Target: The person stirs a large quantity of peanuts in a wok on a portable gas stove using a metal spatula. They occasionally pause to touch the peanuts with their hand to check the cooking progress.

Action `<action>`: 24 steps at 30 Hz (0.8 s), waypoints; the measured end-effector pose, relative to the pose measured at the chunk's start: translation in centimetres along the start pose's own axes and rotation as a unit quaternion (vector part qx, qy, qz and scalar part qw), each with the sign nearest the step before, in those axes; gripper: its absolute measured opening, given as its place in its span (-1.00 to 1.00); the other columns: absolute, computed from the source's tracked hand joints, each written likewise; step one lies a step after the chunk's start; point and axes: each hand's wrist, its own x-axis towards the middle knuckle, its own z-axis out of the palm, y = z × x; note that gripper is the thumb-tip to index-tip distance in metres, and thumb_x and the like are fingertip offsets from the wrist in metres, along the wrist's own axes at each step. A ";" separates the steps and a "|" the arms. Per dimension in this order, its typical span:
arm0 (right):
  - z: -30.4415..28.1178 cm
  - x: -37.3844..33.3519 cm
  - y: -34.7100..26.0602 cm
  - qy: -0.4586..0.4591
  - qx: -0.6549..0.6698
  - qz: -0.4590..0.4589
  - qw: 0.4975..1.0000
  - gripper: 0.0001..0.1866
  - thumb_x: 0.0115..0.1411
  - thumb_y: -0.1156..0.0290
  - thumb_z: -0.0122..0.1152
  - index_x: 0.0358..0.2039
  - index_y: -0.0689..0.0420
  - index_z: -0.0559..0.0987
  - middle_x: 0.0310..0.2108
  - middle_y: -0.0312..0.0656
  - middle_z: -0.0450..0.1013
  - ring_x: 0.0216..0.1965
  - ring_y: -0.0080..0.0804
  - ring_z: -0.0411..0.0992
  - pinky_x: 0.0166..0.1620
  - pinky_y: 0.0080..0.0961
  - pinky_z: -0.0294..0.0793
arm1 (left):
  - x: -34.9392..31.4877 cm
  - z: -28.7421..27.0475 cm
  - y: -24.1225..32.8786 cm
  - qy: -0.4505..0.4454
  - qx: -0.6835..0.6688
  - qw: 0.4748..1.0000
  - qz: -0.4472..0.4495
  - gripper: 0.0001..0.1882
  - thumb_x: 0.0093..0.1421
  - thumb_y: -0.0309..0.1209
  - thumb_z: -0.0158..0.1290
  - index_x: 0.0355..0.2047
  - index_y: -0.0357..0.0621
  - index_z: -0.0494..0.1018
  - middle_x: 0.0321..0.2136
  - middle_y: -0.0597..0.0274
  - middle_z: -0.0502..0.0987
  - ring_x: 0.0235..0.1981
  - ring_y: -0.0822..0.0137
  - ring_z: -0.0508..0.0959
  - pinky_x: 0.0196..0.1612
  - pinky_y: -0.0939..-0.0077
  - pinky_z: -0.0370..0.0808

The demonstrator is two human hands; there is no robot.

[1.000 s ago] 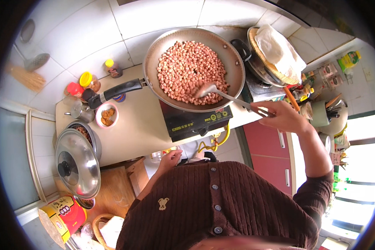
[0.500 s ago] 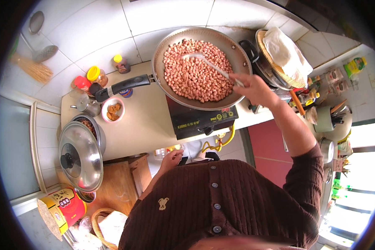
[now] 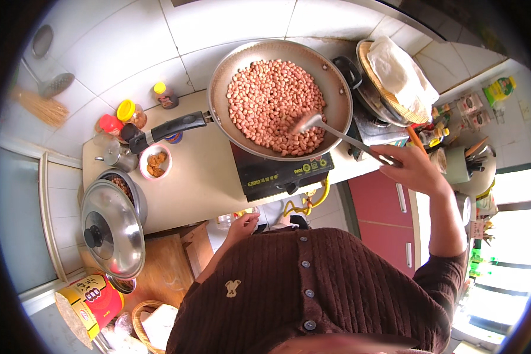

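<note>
My right hand (image 3: 408,169) is wrapped round the handle of a metal spatula (image 3: 360,144). Its blurred head lies among the reddish-skinned peanuts (image 3: 265,97) at the near right of the heap. They fill the middle of a wide frying pan (image 3: 338,112), which rests on a black induction cooker (image 3: 277,179). The pan's black long handle (image 3: 174,127) points left and no hand is on it. Below the counter's front edge, close to my body, my left hand (image 3: 243,224) hangs with its fingers loosely curled in; I see nothing in it.
On the counter's left stand a pink-rimmed bowl (image 3: 157,163) of brown pieces, a small metal pot (image 3: 119,157), yellow-capped jars (image 3: 131,113) and a pot under a tilted steel lid (image 3: 113,236). Right of the pan, a wicker tray (image 3: 370,71) with white cloth tops another pan. A yellow hose (image 3: 318,203) hangs below.
My right hand has moved right and nearer to me. The spatula's head has swept from the heap's far middle to its near right side. My left hand stays low by my body.
</note>
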 end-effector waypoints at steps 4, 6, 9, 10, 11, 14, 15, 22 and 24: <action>2.4 6.6 0.2 0.066 0.005 -0.100 0.993 -0.51 0.14 0.42 0.16 0.13 0.09 0.49 -0.36 -0.09 0.55 -0.41 -0.41 0.43 -0.28 -0.48 0.44 | -0.9 -0.6 1.8 0.004 -0.025 0.999 -0.026 -0.69 0.32 -0.29 0.02 -0.04 -0.21 0.52 -0.16 0.19 0.63 -0.13 0.42 0.58 -0.06 0.49 0.49; 3.2 9.7 0.0 0.098 -0.011 -0.090 0.991 -0.53 0.14 0.38 0.14 0.11 0.07 0.50 -0.34 0.05 0.54 -0.37 -0.17 0.51 -0.21 -0.37 0.46 | -1.6 -1.9 4.8 -0.061 -0.019 0.998 -0.004 -0.70 0.32 -0.29 0.03 -0.07 -0.24 0.53 -0.18 0.20 0.62 -0.15 0.42 0.57 -0.06 0.50 0.48; 3.6 12.2 -0.1 0.136 -0.038 -0.084 0.986 -0.53 0.16 0.35 0.12 0.12 0.02 0.49 -0.31 0.09 0.54 -0.30 -0.03 0.52 -0.17 -0.31 0.48 | -3.5 -4.5 11.8 -0.131 -0.056 0.990 0.001 -0.73 0.32 -0.29 0.04 -0.17 -0.26 0.56 -0.25 0.22 0.61 -0.19 0.44 0.56 -0.09 0.52 0.46; 3.5 12.2 0.0 0.138 -0.052 -0.089 0.985 -0.54 0.16 0.35 0.12 0.12 0.01 0.50 -0.29 0.09 0.54 -0.27 -0.01 0.52 -0.15 -0.29 0.48 | -4.3 -5.4 14.6 -0.150 -0.084 0.985 0.024 -0.74 0.32 -0.29 0.05 -0.22 -0.27 0.57 -0.27 0.23 0.60 -0.21 0.45 0.55 -0.11 0.53 0.46; 3.3 12.0 0.3 0.142 -0.062 -0.100 0.983 -0.54 0.17 0.35 0.11 0.12 -0.01 0.50 -0.27 0.09 0.54 -0.24 0.02 0.52 -0.14 -0.26 0.48 | -5.2 -6.1 17.3 -0.150 -0.101 0.983 0.038 -0.75 0.32 -0.30 0.05 -0.25 -0.27 0.57 -0.29 0.22 0.59 -0.23 0.44 0.54 -0.12 0.52 0.45; 2.5 9.0 1.7 0.142 -0.102 -0.019 0.984 -0.54 0.16 0.36 0.11 0.12 -0.04 0.50 -0.24 0.09 0.55 -0.19 0.04 0.52 -0.11 -0.22 0.48 | -7.6 -7.7 24.7 -0.157 -0.153 0.958 0.186 -0.74 0.33 -0.32 0.02 -0.37 -0.25 0.56 -0.36 0.19 0.54 -0.30 0.38 0.54 -0.18 0.47 0.45; 2.3 7.6 2.0 0.157 -0.113 -0.022 0.981 -0.55 0.16 0.37 0.11 0.11 -0.03 0.51 -0.25 0.08 0.55 -0.20 0.02 0.52 -0.11 -0.24 0.48 | -8.0 -8.1 26.7 -0.160 -0.155 0.938 0.265 -0.72 0.34 -0.32 0.00 -0.42 -0.25 0.56 -0.39 0.17 0.53 -0.34 0.34 0.54 -0.21 0.44 0.46; -1.0 -2.0 -0.2 0.074 -0.113 0.064 0.989 -0.55 0.16 0.45 0.14 0.10 0.15 0.50 -0.37 -0.06 0.56 -0.38 -0.41 0.53 -0.24 -0.46 0.47 | -7.4 -6.6 34.9 -0.346 -0.299 0.704 0.544 -0.91 0.09 -0.40 0.30 -0.38 -0.07 0.63 -0.20 0.13 0.50 -0.27 0.25 0.52 -0.21 0.41 0.51; -0.9 -2.6 -1.0 0.048 -0.060 0.041 0.996 -0.55 0.16 0.48 0.14 0.10 0.16 0.51 -0.45 -0.14 0.53 -0.51 -0.55 0.44 -0.31 -0.50 0.45 | -7.6 -5.5 35.9 -0.338 -0.331 0.659 0.585 -0.79 0.28 -0.37 0.11 -0.25 -0.25 0.64 -0.16 0.00 0.47 -0.23 0.16 0.55 -0.18 0.36 0.52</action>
